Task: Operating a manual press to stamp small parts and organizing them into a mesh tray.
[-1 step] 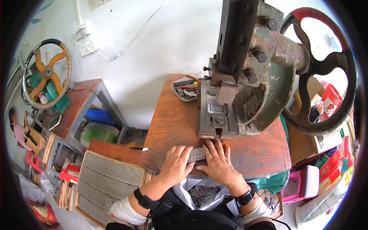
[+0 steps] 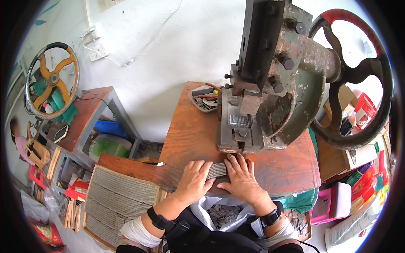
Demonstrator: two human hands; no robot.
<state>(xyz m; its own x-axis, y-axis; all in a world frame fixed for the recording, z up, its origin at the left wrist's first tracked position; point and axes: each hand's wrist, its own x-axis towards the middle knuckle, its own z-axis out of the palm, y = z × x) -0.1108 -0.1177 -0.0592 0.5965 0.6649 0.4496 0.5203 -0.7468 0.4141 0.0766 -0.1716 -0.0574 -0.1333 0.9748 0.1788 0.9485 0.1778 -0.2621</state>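
On the wooden bench top (image 2: 177,135), a small grey block of tightly rowed, metal-looking pieces (image 2: 217,170) lies between my hands. My left hand (image 2: 194,179) closes on the block's left end, fingers together and thumb along the near side. At the opposite end, my right hand (image 2: 242,179) grips with its fingers reaching forward and its thumb toward the block. Both palms hide the block's ends. Just beyond stands a hand press (image 2: 291,97). A similar ridged grey piece (image 2: 240,121) sits in its die, beneath the ram (image 2: 249,103).
A large black handwheel (image 2: 375,67) rises at the right. Behind the block is a tray of tools (image 2: 204,101). Low at left, a wooden board (image 2: 122,198) carries rows of grey pieces. A white bag (image 2: 200,206) of loose pieces hangs near my lap. A person (image 2: 21,141) is at far left.
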